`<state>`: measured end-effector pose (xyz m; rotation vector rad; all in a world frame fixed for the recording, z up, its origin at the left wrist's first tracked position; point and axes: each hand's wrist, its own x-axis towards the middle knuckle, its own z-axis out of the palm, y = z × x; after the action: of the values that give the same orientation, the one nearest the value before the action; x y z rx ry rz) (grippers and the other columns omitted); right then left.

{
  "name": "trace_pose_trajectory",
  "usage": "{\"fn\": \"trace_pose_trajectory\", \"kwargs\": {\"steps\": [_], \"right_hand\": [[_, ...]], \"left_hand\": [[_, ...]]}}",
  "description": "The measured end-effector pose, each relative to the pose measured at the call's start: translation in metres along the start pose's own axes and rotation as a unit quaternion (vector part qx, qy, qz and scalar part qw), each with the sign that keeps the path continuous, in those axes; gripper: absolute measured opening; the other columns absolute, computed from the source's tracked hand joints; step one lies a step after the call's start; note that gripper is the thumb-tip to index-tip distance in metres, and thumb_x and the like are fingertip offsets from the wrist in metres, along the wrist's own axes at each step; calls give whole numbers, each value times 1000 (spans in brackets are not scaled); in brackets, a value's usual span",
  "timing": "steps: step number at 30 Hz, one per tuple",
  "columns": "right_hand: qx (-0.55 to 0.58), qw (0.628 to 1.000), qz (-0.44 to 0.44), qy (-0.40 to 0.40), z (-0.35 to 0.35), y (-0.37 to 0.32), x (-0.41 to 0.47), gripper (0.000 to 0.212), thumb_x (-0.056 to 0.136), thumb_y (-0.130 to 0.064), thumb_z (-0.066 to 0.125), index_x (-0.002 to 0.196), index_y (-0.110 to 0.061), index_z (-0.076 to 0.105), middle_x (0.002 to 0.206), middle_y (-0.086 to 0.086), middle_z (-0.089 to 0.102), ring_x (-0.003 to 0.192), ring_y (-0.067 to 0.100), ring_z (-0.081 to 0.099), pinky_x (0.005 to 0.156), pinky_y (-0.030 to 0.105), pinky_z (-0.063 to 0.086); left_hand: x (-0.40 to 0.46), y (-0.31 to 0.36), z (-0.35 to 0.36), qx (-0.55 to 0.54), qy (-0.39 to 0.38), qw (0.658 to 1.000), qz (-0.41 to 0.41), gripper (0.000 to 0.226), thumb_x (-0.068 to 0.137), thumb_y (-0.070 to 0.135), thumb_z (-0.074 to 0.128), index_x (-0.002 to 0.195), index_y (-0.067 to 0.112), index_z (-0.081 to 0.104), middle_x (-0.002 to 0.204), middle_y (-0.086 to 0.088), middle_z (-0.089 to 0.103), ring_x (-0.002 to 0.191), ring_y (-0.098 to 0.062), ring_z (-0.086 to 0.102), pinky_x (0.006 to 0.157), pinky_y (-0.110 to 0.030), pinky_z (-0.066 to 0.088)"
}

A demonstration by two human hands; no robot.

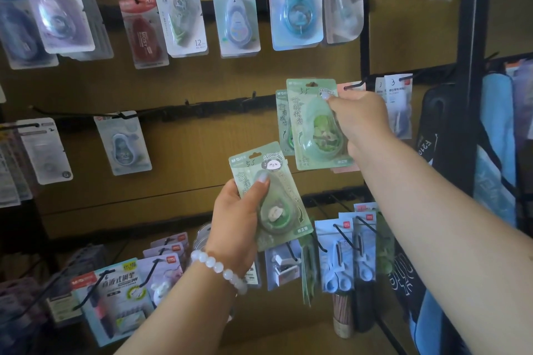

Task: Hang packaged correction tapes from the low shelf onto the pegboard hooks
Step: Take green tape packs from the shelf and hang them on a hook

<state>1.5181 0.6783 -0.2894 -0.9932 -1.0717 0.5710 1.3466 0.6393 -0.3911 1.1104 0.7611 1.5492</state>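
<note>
Gripping green pack (271, 196), left hand (235, 222) | right hand (360, 121) pinching pack (317, 127) | both seemingly "M&G"

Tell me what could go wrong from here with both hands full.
The right hand pinches the green pack near its top corner only, so it may swing and miss the hook. The left hand holds another pack low, and could knock the scissors packs below.

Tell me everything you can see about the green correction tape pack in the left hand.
The green cardboard-backed correction tape pack has a clear plastic blister over a green teardrop dispenser with a small panda figure, and a panda sticker near its top. It is tilted, top leaning left, in front of the brown pegboard, not on a hook. The left hand grips its left edge, thumb pressed on the blister.
</note>
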Motion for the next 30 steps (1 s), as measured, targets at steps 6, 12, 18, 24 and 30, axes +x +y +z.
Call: {"fn": "trace_pose_trajectory", "kwargs": {"steps": [6, 12, 18, 24, 30], "right_hand": [[-17, 999, 22, 39, -1, 12, 12, 14, 82, -30, 72, 87, -18, 68, 99, 4, 73, 96, 24, 67, 89, 45, 55], [-115, 992, 0, 53, 19, 23, 37, 34, 80, -37, 71, 94, -6, 68, 87, 7, 68, 81, 29, 64, 80, 37, 56], [-294, 950, -63, 78, 42, 32, 57, 34, 92, -40, 55, 108, -12, 66, 87, 5, 62, 94, 29, 55, 97, 33, 40], [-372, 917, -114, 85, 42, 40, 48, 36, 93, -42, 49, 93, -10, 66, 87, 6, 67, 91, 28, 53, 101, 37, 30], [-222, 964, -150, 2, 18, 41, -28, 28, 89, -43, 54, 95, -19, 66, 89, -8, 62, 91, 16, 61, 65, 30, 47]], "left_hand": [[1, 0, -5, 5, 6, 1000, -5, 27, 92, 23, 63, 117, 13, 62, 102, -10, 77, 80, -26, 76, 61, -40, 59], [2, -2, -7, 3, 0, 1000, -5, 25, 93, 22, 62, 116, 13, 63, 98, -7, 78, 80, -25, 77, 61, -39, 60], [4, -5, -10, 17, 2, 1000, -1, 24, 93, 21, 62, 115, 13, 63, 98, -7, 78, 83, -26, 77, 66, -41, 60], [7, -5, -8, 42, 2, 999, 11, 24, 93, 25, 63, 115, 16, 63, 98, -7, 78, 83, -28, 76, 72, -51, 61], [9, -4, -1, 44, -3, 999, 26, 25, 95, 27, 60, 115, 13, 62, 102, -13, 76, 87, -31, 76, 75, -51, 61]]}}
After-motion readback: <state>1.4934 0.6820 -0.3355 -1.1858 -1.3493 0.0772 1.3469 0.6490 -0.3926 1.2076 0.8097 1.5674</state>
